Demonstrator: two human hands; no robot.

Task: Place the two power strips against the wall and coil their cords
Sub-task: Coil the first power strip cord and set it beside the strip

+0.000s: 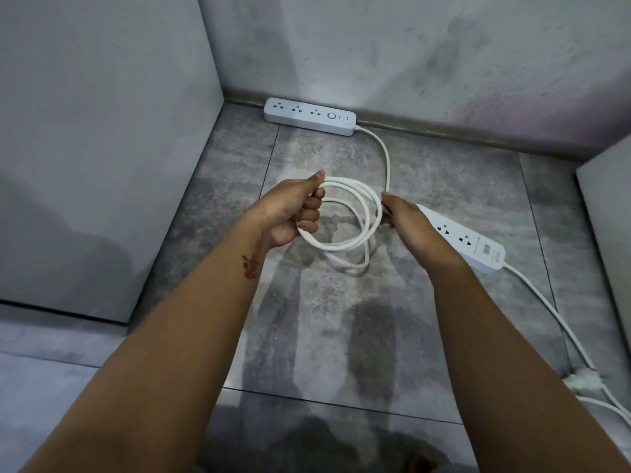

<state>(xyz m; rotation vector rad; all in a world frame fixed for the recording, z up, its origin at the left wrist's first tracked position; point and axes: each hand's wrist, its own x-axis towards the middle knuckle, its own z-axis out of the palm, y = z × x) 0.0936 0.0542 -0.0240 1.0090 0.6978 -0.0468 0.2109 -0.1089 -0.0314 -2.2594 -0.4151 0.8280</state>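
A white power strip [309,116] lies flat against the base of the far wall. Its white cord [386,155] curves down from its right end into a coil of loops [355,220] held above the floor. My left hand [293,213] grips the left side of the coil, fingers curled round the loops. My right hand [406,220] pinches the cord at the coil's right side. A second white power strip [467,240] lies on the floor tiles out from the wall, partly hidden under my right hand, and its cord [553,312] trails toward the lower right.
Grey panels stand at the left [102,148] and at the right edge [611,206], boxing in the tiled floor. A white plug and more cord [584,380] lie at the lower right. The far wall [409,56] is stained.
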